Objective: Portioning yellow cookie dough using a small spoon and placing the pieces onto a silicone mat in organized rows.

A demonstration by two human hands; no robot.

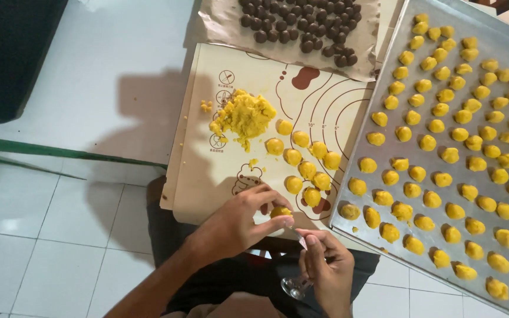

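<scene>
My left hand (pixel 240 221) pinches a small yellow dough ball (pixel 280 212) between thumb and fingers, just over the near edge of a cream baking mat (pixel 337 100). My right hand (pixel 328 268) grips a thin metal tool (pixel 297 235) whose tip touches that ball. On the mat lie a crumbly yellow dough lump (pixel 245 115) and several rolled yellow balls (pixel 307 171). To the right, a metal baking tray (pixel 502 35) carries several rows of shaped yellow dough pieces (pixel 443 153).
Brown paper (pixel 219 17) at the top holds several dark chocolate balls (pixel 301 23). A clear glass (pixel 296 287) stands by my lap under my right hand. White floor tiles (pixel 48 235) lie to the left, with a dark box (pixel 13 53) in the top left corner.
</scene>
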